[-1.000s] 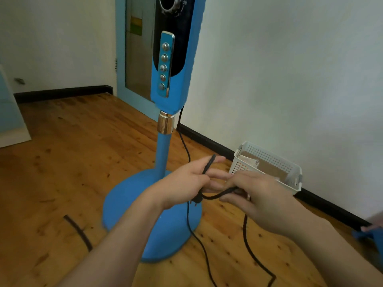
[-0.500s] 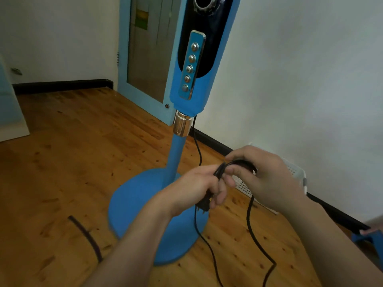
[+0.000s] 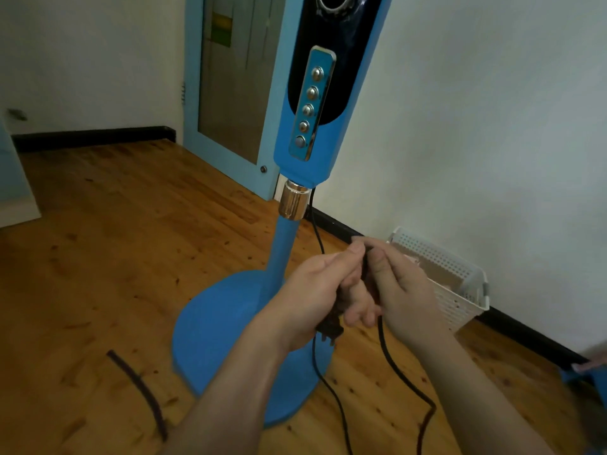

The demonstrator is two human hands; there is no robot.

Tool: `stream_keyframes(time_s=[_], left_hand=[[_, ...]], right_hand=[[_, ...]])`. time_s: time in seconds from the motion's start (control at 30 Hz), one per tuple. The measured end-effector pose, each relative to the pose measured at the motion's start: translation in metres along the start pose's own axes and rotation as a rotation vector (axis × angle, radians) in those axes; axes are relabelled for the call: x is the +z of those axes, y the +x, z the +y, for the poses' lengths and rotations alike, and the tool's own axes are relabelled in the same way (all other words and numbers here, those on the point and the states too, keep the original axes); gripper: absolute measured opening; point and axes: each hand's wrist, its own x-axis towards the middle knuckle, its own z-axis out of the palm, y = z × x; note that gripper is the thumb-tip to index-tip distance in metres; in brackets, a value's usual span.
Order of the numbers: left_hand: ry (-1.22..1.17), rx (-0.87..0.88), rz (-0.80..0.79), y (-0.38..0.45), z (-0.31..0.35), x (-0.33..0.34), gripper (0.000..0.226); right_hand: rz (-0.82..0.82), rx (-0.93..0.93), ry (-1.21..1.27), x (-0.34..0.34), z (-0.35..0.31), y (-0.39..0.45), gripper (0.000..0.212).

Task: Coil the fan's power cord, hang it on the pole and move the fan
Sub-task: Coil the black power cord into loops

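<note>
I see my left hand (image 3: pixel 315 300) fisted around the cord (image 3: pixel 391 359), plug (image 3: pixel 328 333) poking out below; my right hand (image 3: pixel 399 290) seems to pinch a loop beside it. Behind stands the fan's pole (image 3: pixel 282 254); a basket (image 3: pixel 453 274) sits against the wall.

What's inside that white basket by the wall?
The white basket sits on the floor against the wall. Something flat and tan, like cardboard, shows inside. The right hand covers its near corner, and the walls hide the bottom.
</note>
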Motion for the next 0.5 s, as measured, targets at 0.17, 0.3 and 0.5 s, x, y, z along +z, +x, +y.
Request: stream_keyframes(time_s=[0.17, 0.3, 0.5], left_hand=[[-0.18, 0.124, 0.057, 0.001, 0.014, -0.006, 0.034], [-0.12, 0.181, 0.05, 0.001, 0.018, -0.002, 0.03], [0.003, 0.164, 0.058, 0.008, 0.014, 0.012, 0.033]], right_hand=[[-0.085, 0.13, 0.034, 0.01, 0.002, -0.01, 0.027], [-0.221, 0.264, 0.059, 0.004, -0.006, -0.027, 0.033], [-0.39, 0.233, -0.193, -0.021, -0.022, -0.057, 0.032]])
